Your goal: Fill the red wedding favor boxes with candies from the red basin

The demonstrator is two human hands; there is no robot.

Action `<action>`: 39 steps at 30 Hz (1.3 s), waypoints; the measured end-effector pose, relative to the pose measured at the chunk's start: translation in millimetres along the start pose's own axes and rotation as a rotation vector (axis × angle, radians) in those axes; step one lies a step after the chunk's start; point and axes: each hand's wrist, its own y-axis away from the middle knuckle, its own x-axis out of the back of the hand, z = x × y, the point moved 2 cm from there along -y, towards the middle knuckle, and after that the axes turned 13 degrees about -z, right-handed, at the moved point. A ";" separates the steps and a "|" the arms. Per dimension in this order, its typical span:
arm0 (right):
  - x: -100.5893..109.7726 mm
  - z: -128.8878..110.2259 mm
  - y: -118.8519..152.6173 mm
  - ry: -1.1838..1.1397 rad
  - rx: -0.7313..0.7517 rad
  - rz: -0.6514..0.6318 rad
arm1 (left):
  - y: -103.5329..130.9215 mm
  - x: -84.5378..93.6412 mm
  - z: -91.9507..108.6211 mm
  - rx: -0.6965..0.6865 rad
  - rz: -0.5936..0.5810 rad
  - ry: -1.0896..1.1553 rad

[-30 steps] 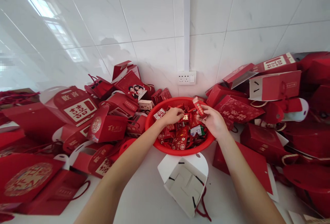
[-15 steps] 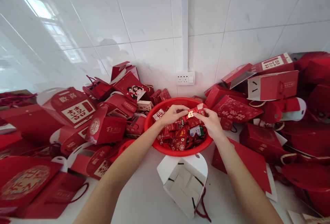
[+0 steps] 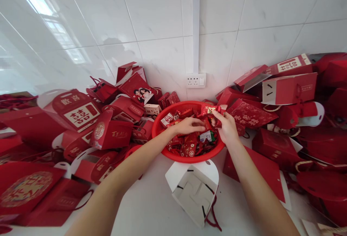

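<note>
A red plastic basket [image 3: 193, 159] stands near the wall, filled with red wrapped sweets and small packets. My right hand [image 3: 225, 124] pinches red candy packets [image 3: 210, 110] between thumb and fingers over the basket's right side. My left hand [image 3: 190, 125] is over the middle of the sweets, fingers apart and pointing right, with nothing seen in it. In front of the basket an open box [image 3: 193, 192] with a white inside and a dark red cord sits on the white table [image 3: 148, 207]; nothing shows inside it.
Red gift boxes with cords are heaped on the left [image 3: 112, 131] and on the right [image 3: 288, 87]. A white tiled wall [image 3: 162, 19] rises behind, with a socket [image 3: 195, 80] just above the basket. A flat red box [image 3: 260, 171] lies under my right forearm.
My left hand has let go of the red packet, opened and dropped lower over the sweets. My right hand has shifted slightly right, still holding packets.
</note>
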 end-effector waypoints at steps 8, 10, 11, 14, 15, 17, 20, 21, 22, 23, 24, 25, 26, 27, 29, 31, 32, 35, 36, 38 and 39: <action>-1.5 -1.3 0.4 -0.047 -0.015 -0.036 | -7.7 -23.1 1.6 0.194 -0.201 -0.344; -1.4 -1.4 0.6 -0.056 -0.017 -0.035 | -9.8 -18.9 -0.6 0.221 -0.177 -0.345; -1.3 -1.4 0.6 -0.062 -0.016 -0.033 | -10.6 -16.7 -1.5 0.231 -0.175 -0.351; -0.9 -1.4 0.0 -0.090 -0.004 -0.022 | -11.1 -10.9 -3.0 0.256 -0.194 -0.369; -0.7 -1.4 -0.3 -0.099 0.000 -0.018 | -10.5 -9.0 -2.9 0.261 -0.189 -0.377; -0.3 -1.4 -0.9 -0.110 0.006 -0.015 | -8.4 -5.3 -2.3 0.262 -0.156 -0.403; 0.2 -1.1 -1.5 -0.119 0.009 -0.015 | -4.0 0.0 -1.5 0.289 -0.082 -0.514; 0.3 -1.0 -1.6 -0.121 0.010 -0.015 | -2.6 1.6 -1.3 0.308 -0.052 -0.558; 0.4 -0.8 -1.7 -0.124 0.011 -0.015 | -1.3 3.1 -1.0 0.326 -0.014 -0.602; 0.4 -0.7 -1.7 -0.126 0.013 -0.015 | -0.2 4.4 -0.4 0.341 0.029 -0.638; 0.4 -0.7 -1.7 -0.129 0.014 -0.015 | 0.7 5.4 0.4 0.350 0.075 -0.664; 0.2 -0.6 -1.7 -0.132 0.016 -0.015 | 1.3 5.9 1.7 0.345 0.118 -0.694; 0.1 -0.6 -1.7 -0.136 0.017 -0.016 | 1.5 5.7 3.6 0.318 0.152 -0.724; -0.1 -0.6 -1.7 -0.140 0.018 -0.016 | 1.3 4.6 6.1 0.265 0.172 -0.750; -0.3 -0.6 -1.8 -0.148 0.020 -0.016 | 0.0 -0.6 11.8 0.114 0.151 -0.779; -0.2 -0.6 -1.9 -0.152 0.022 -0.018 | -1.9 -9.6 16.9 -0.020 0.025 -0.765; -0.1 -0.5 -2.0 -0.153 0.023 -0.019 | -2.9 -14.8 18.6 -0.044 -0.064 -0.747; 0.4 -0.1 -2.0 -0.155 0.023 -0.022 | -4.4 -28.1 21.7 0.026 -0.288 -0.750; 0.6 0.1 -2.0 -0.156 0.021 -0.023 | -4.4 -30.7 22.6 0.067 -0.318 -0.775; 0.7 0.3 -2.1 -0.158 0.019 -0.022 | -4.3 -33.3 24.1 0.136 -0.329 -0.831; 0.7 0.3 -2.2 -0.158 0.019 -0.020 | -4.3 -33.6 24.5 0.165 -0.321 -0.848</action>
